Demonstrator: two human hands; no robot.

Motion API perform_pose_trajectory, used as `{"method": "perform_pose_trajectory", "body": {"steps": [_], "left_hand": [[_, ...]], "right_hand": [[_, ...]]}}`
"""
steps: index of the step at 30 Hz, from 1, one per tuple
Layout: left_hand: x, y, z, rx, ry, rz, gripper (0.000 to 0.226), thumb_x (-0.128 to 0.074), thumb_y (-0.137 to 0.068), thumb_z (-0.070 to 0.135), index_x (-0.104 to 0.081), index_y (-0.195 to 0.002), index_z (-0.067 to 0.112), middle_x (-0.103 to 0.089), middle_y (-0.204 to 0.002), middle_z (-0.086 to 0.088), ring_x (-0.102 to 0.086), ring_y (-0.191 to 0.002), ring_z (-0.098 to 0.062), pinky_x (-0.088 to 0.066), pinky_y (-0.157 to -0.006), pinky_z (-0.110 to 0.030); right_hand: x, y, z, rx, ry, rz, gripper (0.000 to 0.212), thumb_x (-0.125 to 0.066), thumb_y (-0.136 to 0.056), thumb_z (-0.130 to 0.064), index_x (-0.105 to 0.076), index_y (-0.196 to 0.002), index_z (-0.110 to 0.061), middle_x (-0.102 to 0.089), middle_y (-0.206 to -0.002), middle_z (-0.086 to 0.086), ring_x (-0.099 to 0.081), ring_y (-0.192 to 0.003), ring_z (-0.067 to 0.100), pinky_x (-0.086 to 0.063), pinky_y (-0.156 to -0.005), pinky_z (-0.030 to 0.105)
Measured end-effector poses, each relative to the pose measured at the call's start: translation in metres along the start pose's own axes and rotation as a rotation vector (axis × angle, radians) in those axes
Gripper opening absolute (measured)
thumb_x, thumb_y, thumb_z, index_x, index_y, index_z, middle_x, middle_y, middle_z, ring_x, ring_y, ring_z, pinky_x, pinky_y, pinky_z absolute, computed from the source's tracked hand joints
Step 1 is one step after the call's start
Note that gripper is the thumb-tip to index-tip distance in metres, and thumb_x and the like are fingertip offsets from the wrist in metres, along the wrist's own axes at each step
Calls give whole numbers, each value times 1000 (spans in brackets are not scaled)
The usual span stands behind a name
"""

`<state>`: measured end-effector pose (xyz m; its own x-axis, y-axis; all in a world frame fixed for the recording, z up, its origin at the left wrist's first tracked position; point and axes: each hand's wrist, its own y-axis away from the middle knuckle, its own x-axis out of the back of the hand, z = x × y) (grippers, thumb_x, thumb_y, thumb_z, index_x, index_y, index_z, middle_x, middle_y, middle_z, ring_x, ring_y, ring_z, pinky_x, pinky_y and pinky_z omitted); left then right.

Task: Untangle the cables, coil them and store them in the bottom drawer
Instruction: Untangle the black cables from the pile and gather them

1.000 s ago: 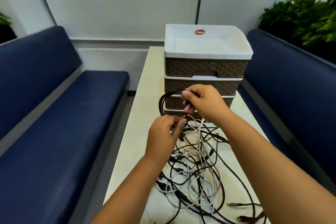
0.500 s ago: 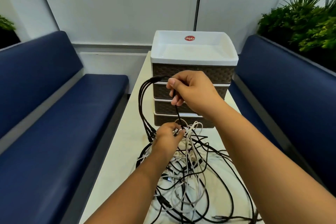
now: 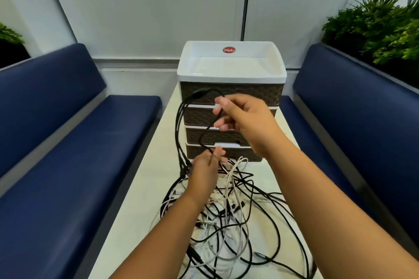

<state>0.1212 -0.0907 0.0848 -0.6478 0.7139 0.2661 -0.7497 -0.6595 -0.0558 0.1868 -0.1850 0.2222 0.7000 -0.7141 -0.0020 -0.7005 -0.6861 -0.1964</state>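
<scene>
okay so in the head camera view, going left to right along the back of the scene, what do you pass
Left blue bench → white table → drawer unit on the table's far end → right blue bench → green plants behind that bench's backrest.

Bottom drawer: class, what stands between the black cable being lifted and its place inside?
The bottom drawer is shut, so its own front blocks entry. The black cable, held by both hands, also trails into the tangled pile before it.
</scene>
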Motion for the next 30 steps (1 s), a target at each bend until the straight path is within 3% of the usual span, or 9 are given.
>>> {"method": "perform_pose_trajectory", "body": {"steps": [4, 7, 11, 14, 16, 20, 23, 26, 30], "left_hand": [[8, -10, 17, -16, -14, 10, 44, -38, -100, 50, -68, -85, 20, -72, -80, -3, -68, -78, -22, -55, -79, -45], [11, -16, 26, -1, -81, 52, 43, -37, -101, 47, -68, -85, 21, -71, -81, -3, -68, -80, -22, -55, -80, -45], [18, -19, 35, 39, -4, 56, 40, -38, -101, 45, -68, -93, 19, -72, -86, -4, -68, -77, -20, -58, -70, -34], [24, -19, 51, 63, 117, 26, 39, -39, -102, 40, -67, -101, 13, -73, -93, -5, -66, -74, -14, -56, -64, -25], [31, -19, 64, 46, 170, 33, 40, -38, -102, 40, -67, -105, 13, -73, -95, -4, -66, -74, -12, -56, -65, -24], [55, -22, 103, -16, 280, 83, 40, -35, -103, 41, -66, -103, 16, -73, -90, -1, -66, -72, -7, -55, -65, -23], [72, -22, 131, -53, 358, 87, 42, -35, -103, 41, -66, -107, 13, -74, -93, -1, -67, -71, -6, -55, -64, -21], [81, -16, 153, -117, 486, 121, 44, -34, -103, 42, -65, -110, 11, -74, -93, -3, -67, -73, -9, -55, -64, -22], [95, -12, 181, -227, 638, 144, 45, -34, -102, 44, -65, -109, 12, -75, -94, -3, -68, -78, -14, -54, -66, -25]], "right_hand": [[8, 21, 61, -194, -17, 19, 24, -54, -95, -3, -60, -117, -9, -69, -105, 15, -66, -81, 23, -56, -75, 30], [9, 31, 96, -117, 190, 21, 24, -65, -89, -4, -63, -108, -20, -69, -110, 7, -68, -91, 25, -57, -84, 35], [7, 27, 112, -63, 518, 29, 22, -79, -80, -21, -64, -95, -20, -66, -91, 0, -60, -77, 17, -52, -71, 27], [5, 27, 126, -52, 777, 5, 20, -74, -83, -28, -56, -84, -22, -55, -81, -4, -50, -71, 13, -36, -58, 21], [7, 31, 137, -70, 897, -30, 20, -70, -86, -30, -54, -79, -21, -52, -79, -2, -48, -70, 14, -30, -57, 25], [18, 42, 160, -186, 893, -22, 32, -70, -87, -24, -49, -63, -26, -49, -70, -5, -45, -62, 6, -33, -55, 16], [25, 45, 169, -215, 894, -36, 15, -72, -86, -26, -64, -75, -18, -54, -76, -3, -50, -69, 11, -33, -58, 19], [27, 42, 173, -194, 890, -16, 23, -73, -83, -27, -67, -82, -5, -61, -80, 7, -55, -75, 22, -35, -62, 26], [28, 42, 174, -236, 855, -10, 23, -73, -83, -28, -66, -82, -6, -63, -84, 9, -57, -78, 20, -35, -59, 16]]}}
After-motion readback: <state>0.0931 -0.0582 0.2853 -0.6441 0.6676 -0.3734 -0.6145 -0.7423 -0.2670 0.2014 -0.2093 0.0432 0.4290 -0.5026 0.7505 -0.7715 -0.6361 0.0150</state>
